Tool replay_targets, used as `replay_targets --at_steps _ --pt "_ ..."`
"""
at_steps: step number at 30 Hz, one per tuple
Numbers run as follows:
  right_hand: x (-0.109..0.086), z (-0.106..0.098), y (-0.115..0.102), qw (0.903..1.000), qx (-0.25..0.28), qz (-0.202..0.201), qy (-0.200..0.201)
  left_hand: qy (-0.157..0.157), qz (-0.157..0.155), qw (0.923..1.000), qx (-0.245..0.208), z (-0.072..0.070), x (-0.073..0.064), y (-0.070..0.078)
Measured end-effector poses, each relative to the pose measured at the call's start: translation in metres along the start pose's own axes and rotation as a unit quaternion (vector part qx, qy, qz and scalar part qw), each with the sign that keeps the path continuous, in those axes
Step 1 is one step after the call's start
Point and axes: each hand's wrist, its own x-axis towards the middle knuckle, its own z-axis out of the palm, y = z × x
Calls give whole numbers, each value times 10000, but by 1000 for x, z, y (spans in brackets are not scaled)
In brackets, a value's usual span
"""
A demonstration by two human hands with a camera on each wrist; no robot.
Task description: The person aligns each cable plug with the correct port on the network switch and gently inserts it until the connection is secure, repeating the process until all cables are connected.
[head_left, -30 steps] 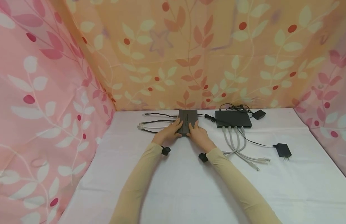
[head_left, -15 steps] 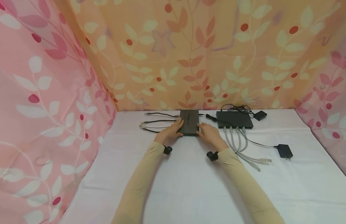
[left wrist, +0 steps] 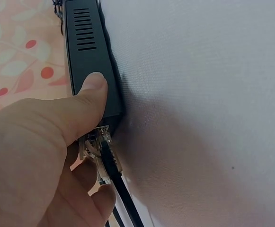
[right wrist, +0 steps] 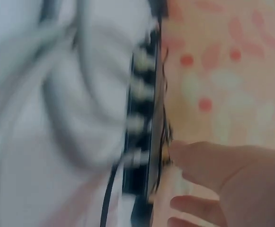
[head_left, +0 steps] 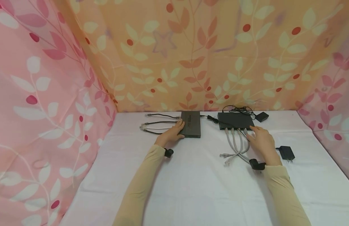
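My left hand (head_left: 172, 134) holds the left front corner of a dark grey network switch (head_left: 192, 125). In the left wrist view its thumb presses the vented side of the switch (left wrist: 87, 61), and the fingers curl by the clear plugs (left wrist: 99, 146) of the cables there. My right hand (head_left: 263, 142) is at the front right corner of a black network switch (head_left: 235, 118), fingers loosely bent, nothing gripped. Grey network cables (head_left: 233, 144) run from its front ports, partly under that hand. The right wrist view is blurred; whether the fingers (right wrist: 203, 163) touch the switch I cannot tell.
Short black and white cables (head_left: 157, 122) stick out left of the grey switch. One black power adapter (head_left: 261, 116) lies at the back right beside coiled cord (head_left: 243, 109); another adapter (head_left: 286, 153) lies right of my right hand. A patterned curtain (head_left: 163, 62) hangs behind the table.
My right hand has left the right side of the grey switch and moved right to the black switch. The left hand stays at the grey switch. Cable ends formerly behind the right arm now show.
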Motion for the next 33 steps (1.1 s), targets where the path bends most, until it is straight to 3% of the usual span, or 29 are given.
replay_targets --at_steps 3,14,24,33 --pt "-10 -6 21 9995 -76 296 -106 -30 -19 10000 -14 -1 0 0" --pt "-41 -16 68 9980 -128 619 39 2 -87 9999 -59 -1 0 1" --pt "-54 -26 86 9894 59 1376 -458 -16 -32 9999 -125 0 -1 1" --pt "-58 -29 87 9898 152 1415 -109 -34 -95 9998 -163 0 -1 1"
